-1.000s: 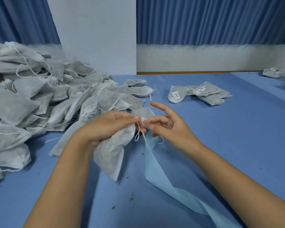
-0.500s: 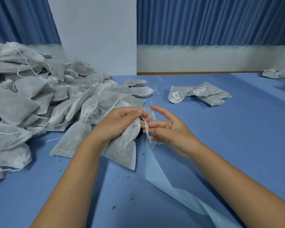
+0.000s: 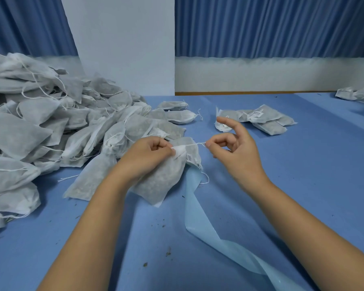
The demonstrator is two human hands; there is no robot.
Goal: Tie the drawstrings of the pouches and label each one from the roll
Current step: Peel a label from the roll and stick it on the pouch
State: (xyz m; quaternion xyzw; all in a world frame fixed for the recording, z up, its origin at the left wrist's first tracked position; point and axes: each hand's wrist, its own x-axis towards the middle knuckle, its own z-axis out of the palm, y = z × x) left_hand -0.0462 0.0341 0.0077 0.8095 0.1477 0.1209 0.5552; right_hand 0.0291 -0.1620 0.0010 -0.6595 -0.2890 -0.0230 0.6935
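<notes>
White string [image 3: 192, 144] is running taut between hands: left hand [image 3: 145, 154] gripping pouch [image 3: 164, 181] neck over table [image 3: 303, 185], right hand [image 3: 235, 152] pinching its end, other fingers [image 3: 229, 125] splayed. Overpulling is likely risking a snapped string.

Single view from a head-worn wide-angle camera, which looks forward and down across the blue table [image 3: 303, 196] towards a curtained wall [image 3: 261, 28] at the top edge. Both forearms enter from the bottom edge. The left hand [image 3: 147, 154], gripping a pouch [image 3: 162, 181], and the right hand [image 3: 237, 152], pinching its drawstring [image 3: 194, 144], sit near frame centre, close to the lens. Lines near the margins seem bowed, probably by the lens.
</notes>
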